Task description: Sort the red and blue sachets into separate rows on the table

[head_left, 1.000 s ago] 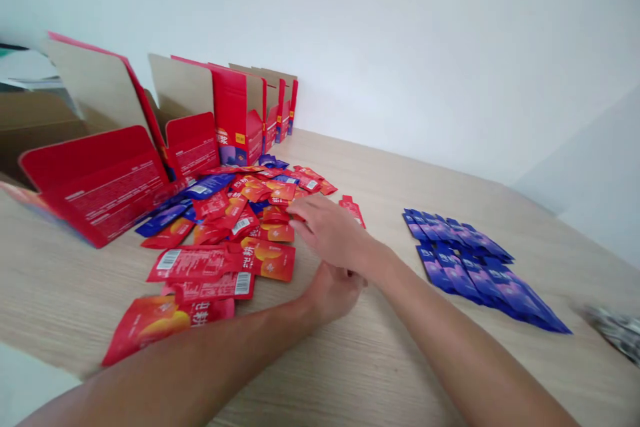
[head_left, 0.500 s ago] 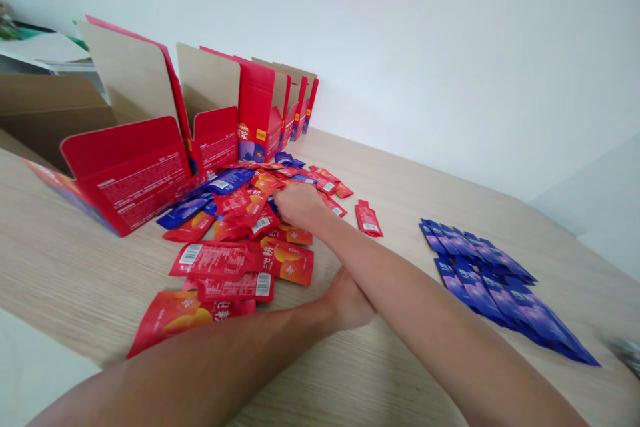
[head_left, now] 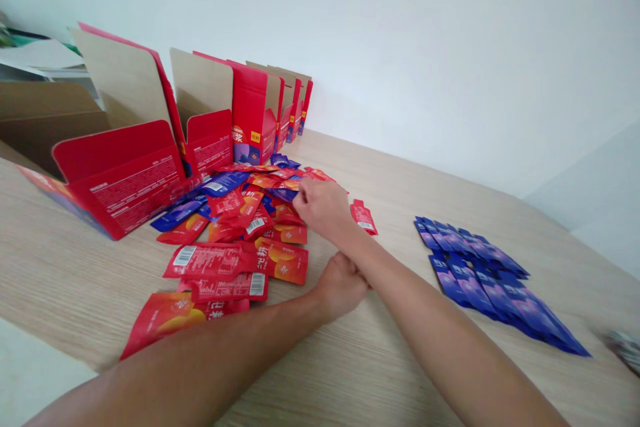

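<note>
My right hand (head_left: 323,207) is closed at the right side of a heap of flat spouted pouches. Its fingertips are by a blue pouch (head_left: 284,194) in the heap; whether they grip it is hidden. Below, my left hand (head_left: 343,285) is curled closed beside my right wrist, partly covered by it, and what it holds cannot be made out. Red-orange pouches (head_left: 287,261) with fruit pictures overlap nearest the left forearm. One red pouch (head_left: 363,217) lies apart to the right of my right hand.
Open red cartons (head_left: 135,193) stand in a row from the left front toward the wall, flaps up. Blue pouches (head_left: 480,283) lie overlapped in two rows on the right of the wooden table (head_left: 400,373). A white surface (head_left: 40,373) borders the lower left.
My right hand has drawn back rightward from the middle of the heap. My left hand now shows more, with its fingers curled. The whole view has shifted slightly.
</note>
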Demonstrator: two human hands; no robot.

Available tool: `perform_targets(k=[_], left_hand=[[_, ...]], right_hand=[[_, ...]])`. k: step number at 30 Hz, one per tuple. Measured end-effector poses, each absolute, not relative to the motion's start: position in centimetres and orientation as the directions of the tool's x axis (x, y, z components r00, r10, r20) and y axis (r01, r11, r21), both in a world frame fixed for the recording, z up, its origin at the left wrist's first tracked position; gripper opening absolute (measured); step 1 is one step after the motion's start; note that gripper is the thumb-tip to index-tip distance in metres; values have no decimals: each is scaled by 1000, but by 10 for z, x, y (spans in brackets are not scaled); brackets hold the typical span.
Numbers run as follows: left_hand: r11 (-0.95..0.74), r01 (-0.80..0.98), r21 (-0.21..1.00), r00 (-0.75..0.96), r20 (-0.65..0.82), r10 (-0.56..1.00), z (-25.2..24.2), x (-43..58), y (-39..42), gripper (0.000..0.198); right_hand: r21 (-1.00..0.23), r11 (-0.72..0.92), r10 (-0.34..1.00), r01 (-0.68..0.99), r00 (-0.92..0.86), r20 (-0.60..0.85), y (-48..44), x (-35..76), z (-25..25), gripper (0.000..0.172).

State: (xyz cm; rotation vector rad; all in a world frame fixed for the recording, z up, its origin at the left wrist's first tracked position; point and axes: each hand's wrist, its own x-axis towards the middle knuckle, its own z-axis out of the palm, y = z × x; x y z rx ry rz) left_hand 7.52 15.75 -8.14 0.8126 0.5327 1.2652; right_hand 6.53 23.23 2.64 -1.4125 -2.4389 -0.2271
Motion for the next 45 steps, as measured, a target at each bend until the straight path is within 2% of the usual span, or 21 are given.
perform_targets(k=[1,2,3,4,6,8,10,13,15,17,19,20,22,27,29,31,34,36,38,45], left_hand=[[109,-622,776,245,61,968,-80,73,158,36],[132,-636,760,242,35,970,-76,70,159,41],[152,-664,732,233,10,972,-71,67,159,44],[161,-703,693,217,-7,976,-66,64,158,46],[146,-769,622,182,-6,983,-53,59,158,44],[128,-789,601,150,-14,989,-44,58,159,38],[121,-773,623,91,-81,993,-40,60,159,35],[149,-718,680,28,-185,982,-42,67,157,36],[189,-679,709,49,-213,976,-46,71,154,36],[217,-649,729,80,-219,972,-50,75,150,38],[232,-630,741,105,-214,971,-52,77,148,43],[232,-628,743,110,-210,971,-53,78,147,46],[226,-625,747,114,-200,973,-54,78,147,50],[247,-573,782,205,-154,966,-53,73,146,53],[265,-531,805,274,-133,953,-51,71,144,56],[264,-490,831,304,-121,945,-50,70,142,58],[240,-451,860,311,-101,945,-50,70,140,53],[229,-436,870,327,-84,941,-51,71,140,49],[220,-426,878,338,-72,938,-54,72,140,47],[185,-402,897,345,-38,938,-55,74,139,42]], right_hand=[[-229,453,850,861,-341,401,228,81,26,19],[-484,394,891,781,-195,411,223,97,25,13],[-711,323,930,624,-70,361,217,114,23,14],[-857,252,958,450,8,286,210,131,20,20],[-960,141,989,240,16,149,194,163,12,33],[-977,76,997,199,-29,72,179,189,3,40],[-981,29,999,194,-48,20,169,210,-7,38],[-964,37,998,263,36,49,163,231,-17,24],[-927,117,980,356,108,165,162,240,-19,19],[-795,279,938,539,27,347,158,243,-18,22],[-574,431,882,696,-192,430,153,242,-17,26],[-479,475,864,739,-286,415,149,240,-16,27],[-377,493,858,784,-368,358,143,235,-16,28],[-266,481,860,835,-392,327,135,234,-4,23],[-235,423,876,875,-329,354,137,251,10,15],[-191,285,895,939,-189,404,139,282,26,12],[-123,-83,886,989,130,444,143,349,43,24],[-58,-337,837,940,328,438,143,393,43,31],[1,-481,803,876,441,401,141,426,35,37],[103,-588,808,802,578,113,140,447,10,44]])
